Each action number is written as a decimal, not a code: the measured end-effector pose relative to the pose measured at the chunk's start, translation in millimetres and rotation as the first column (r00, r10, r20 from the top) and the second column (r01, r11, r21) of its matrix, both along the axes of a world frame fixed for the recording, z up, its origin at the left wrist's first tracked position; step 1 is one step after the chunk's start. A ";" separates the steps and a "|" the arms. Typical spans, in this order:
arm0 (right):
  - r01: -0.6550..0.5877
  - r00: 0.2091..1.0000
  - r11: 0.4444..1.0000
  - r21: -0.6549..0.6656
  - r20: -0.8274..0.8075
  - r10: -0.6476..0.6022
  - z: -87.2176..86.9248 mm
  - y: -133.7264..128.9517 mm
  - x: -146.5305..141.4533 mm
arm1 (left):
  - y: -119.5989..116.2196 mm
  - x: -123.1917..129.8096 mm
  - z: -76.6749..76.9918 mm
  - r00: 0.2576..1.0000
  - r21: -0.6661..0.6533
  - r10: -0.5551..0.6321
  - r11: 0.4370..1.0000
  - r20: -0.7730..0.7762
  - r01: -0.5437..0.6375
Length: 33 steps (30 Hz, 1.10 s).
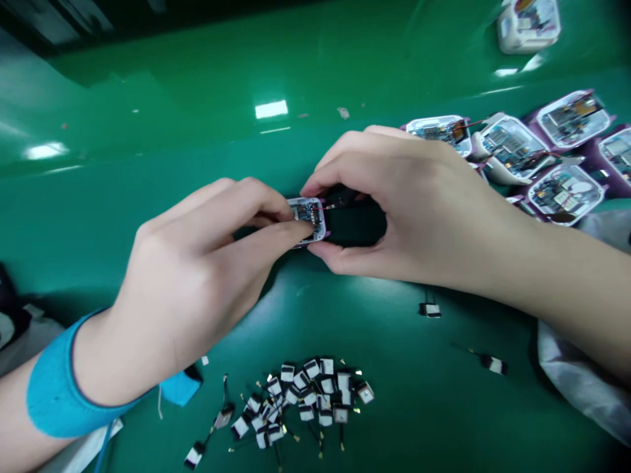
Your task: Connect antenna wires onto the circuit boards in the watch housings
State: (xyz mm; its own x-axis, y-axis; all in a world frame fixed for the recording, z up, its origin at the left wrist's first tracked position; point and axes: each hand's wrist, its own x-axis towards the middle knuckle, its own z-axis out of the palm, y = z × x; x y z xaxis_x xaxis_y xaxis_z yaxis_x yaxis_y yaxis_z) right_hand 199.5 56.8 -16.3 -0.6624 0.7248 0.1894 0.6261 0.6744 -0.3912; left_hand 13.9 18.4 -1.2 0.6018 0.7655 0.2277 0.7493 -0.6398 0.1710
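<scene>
Your fingers (256, 226) cover much of the white-framed circuit board (309, 213), its parts too small to read; your right hand (409, 203) partly hides the black piece (355, 223); the picture's top edge cuts off a white housing (528, 26).

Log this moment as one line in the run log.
left hand: white-framed circuit module pinched | right hand: black part held | nearby: wired components, cased boards, green bench

No readable text; markings on circuit board (308, 211) and white tags (311, 368) on wired components too small, blurred.
</scene>
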 end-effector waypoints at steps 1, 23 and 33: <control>0.003 1.000 1.000 -0.002 0.000 -0.003 0.3 -0.1 -0.2 | -0.1 0.2 0.1 1.000 -0.004 0.000 1.000 0.004 0.000; -0.029 0.986 0.999 -0.035 0.161 0.034 4.7 5.4 -3.0 | 4.0 6.7 2.3 0.999 -0.062 -0.011 0.998 0.039 0.013; 0.021 0.928 0.999 0.038 -0.372 -0.005 24.6 -3.6 11.1 | 7.7 -1.8 -2.6 0.989 0.042 -0.131 0.991 0.063 0.129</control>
